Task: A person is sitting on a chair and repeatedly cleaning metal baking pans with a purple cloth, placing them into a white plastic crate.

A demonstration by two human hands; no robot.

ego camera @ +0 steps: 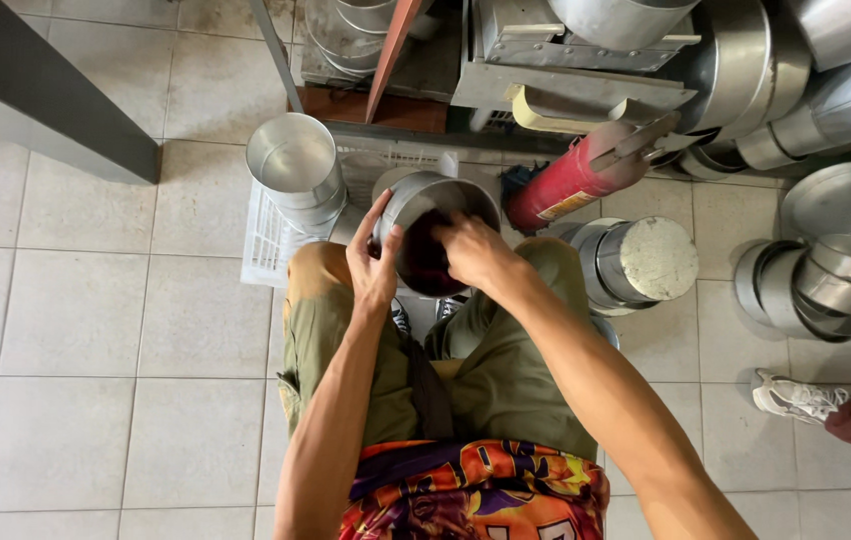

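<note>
- Here, my left hand [373,262] grips the rim of a round metal tin [433,235], held over my knees.
- My right hand [476,250] curls over the tin's far edge, fingers dipping inside.
- A white plastic crate [271,235] sits just beyond, a stack of tins [298,170] on it.
- A red cylinder [576,180] lies close on the right.
- Bare tiled floor [96,330] opens to my left.

round metal tin [433,200] | shiny grey, open-topped, dark reddish inside | tilted toward camera | above knees, between both hands, in front of white crate
</note>
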